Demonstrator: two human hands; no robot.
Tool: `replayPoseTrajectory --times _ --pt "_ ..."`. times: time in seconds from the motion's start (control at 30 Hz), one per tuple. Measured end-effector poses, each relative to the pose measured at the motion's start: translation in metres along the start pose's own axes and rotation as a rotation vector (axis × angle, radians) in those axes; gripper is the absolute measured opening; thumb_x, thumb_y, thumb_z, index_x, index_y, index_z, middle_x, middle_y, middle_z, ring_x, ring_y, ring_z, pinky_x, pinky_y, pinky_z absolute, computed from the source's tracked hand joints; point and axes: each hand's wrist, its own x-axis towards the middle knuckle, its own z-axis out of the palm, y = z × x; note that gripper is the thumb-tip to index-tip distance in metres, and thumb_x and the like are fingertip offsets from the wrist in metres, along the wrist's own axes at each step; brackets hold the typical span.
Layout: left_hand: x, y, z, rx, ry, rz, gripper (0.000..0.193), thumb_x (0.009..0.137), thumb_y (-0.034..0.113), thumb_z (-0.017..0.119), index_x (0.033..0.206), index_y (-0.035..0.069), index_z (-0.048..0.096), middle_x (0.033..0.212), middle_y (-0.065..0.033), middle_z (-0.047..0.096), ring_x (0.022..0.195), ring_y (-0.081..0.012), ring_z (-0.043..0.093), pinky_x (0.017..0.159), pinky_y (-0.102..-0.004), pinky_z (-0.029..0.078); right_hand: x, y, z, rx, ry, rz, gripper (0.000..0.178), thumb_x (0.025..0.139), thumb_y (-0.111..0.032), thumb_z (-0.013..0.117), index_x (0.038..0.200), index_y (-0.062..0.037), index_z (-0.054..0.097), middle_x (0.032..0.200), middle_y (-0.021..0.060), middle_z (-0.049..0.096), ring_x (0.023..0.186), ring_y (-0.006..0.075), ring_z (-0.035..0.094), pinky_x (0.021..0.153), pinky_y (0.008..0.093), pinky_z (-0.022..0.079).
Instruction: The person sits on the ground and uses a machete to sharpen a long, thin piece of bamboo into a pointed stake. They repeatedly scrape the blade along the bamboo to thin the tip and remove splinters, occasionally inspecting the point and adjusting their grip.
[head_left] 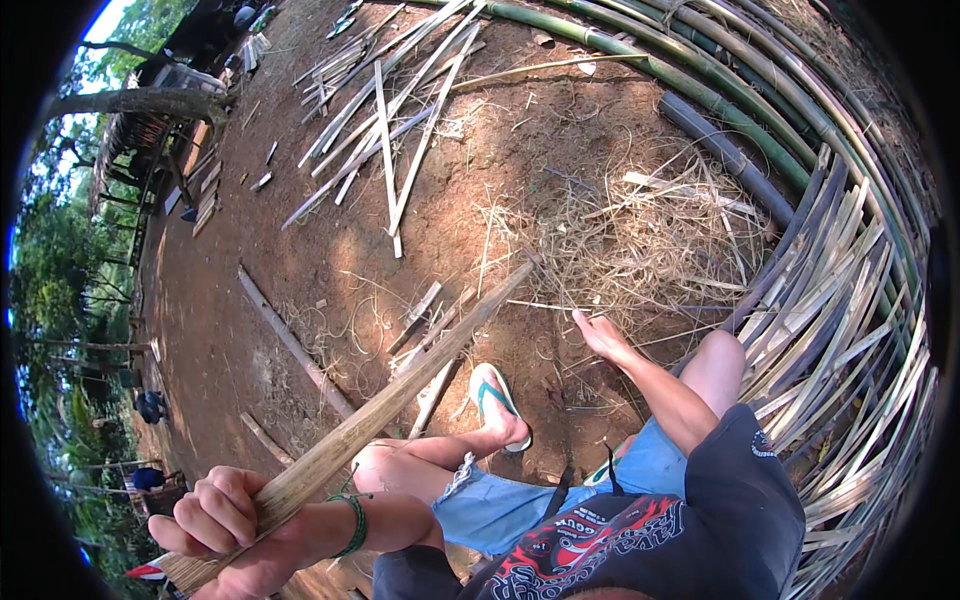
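My left hand (pixel 222 515) is closed round the near end of a long, flat bamboo slat (pixel 385 400). The slat slants up and away to the right, its tapered far end above the ground near a heap of shavings. A green cord bracelet circles the left wrist. Below that fist a small red and white thing shows; what it is I cannot make out. My right hand (pixel 605 338) is held out beyond the right knee, its fingers stretched and apart from the slat. Thin strands lie by its fingertips; whether they touch them is unclear.
Curly bamboo shavings (pixel 640 240) cover the ground ahead. Split strips (pixel 395 130) lie scattered farther off. Long green bamboo poles (pixel 690 95) curve along the far right, beside a large pile of strips (pixel 850 350). A round stick (pixel 295 345) lies at left on the brown dirt.
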Motion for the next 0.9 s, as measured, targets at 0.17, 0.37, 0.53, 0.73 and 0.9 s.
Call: replayPoseTrajectory --times 0.17,0.37,0.53,0.73,0.9 --pt "0.008 -0.029 0.016 -0.550 -0.405 -0.010 0.046 0.085 0.019 0.074 0.059 0.015 0.037 0.040 0.0044 0.043 0.030 -0.0031 0.036 0.031 -0.0157 0.023 -0.120 -0.114 -0.040 0.226 -0.269 -0.314 0.064 0.098 -0.052 0.047 0.072 0.0051 0.058 0.053 0.0148 0.047 0.054 0.0178 0.044 0.054 0.0418 0.038" --pt "0.011 -0.032 0.026 -0.644 -0.528 -0.029 0.042 0.087 0.008 0.068 0.057 0.012 0.039 0.039 0.0017 0.043 0.030 -0.0051 0.037 0.030 -0.0184 0.025 -0.132 -0.113 -0.044 0.229 -0.233 -0.468 0.061 0.097 -0.049 0.050 0.070 0.0047 0.058 0.053 0.0177 0.047 0.047 0.0233 0.043 0.052 0.0433 0.039" --pt "0.013 -0.032 0.014 -0.746 -0.584 -0.078 0.043 0.088 0.009 0.066 0.056 0.011 0.039 0.040 0.0001 0.044 0.030 -0.0061 0.037 0.030 -0.0188 0.024 -0.120 -0.129 -0.060 0.112 -0.154 -0.339 0.064 0.098 -0.051 0.047 0.067 0.0050 0.056 0.052 0.0215 0.046 0.048 0.0322 0.048 0.053 0.0454 0.040" --pt "0.009 -0.035 0.025 -0.722 -0.783 -0.104 0.041 0.094 0.007 0.057 0.056 0.008 0.040 0.043 -0.0040 0.041 0.034 -0.0099 0.037 0.035 -0.0223 0.017 -0.146 -0.130 -0.071 0.076 -0.195 -0.605 0.056 0.098 -0.043 0.052 0.066 0.0032 0.059 0.053 0.0248 0.049 0.050 0.0364 0.053 0.053 0.0453 0.041" --pt "0.008 -0.028 0.033 -0.707 -0.786 -0.125 0.039 0.091 0.000 0.052 0.056 0.007 0.038 0.043 -0.0034 0.039 0.034 -0.0098 0.037 0.035 -0.0234 0.016 -0.095 -0.086 -0.073 -0.055 -0.131 -0.258 0.069 0.098 -0.055 0.044 0.069 0.0047 0.060 0.055 0.0216 0.053 0.051 0.0302 0.053 0.057 0.0463 0.043"
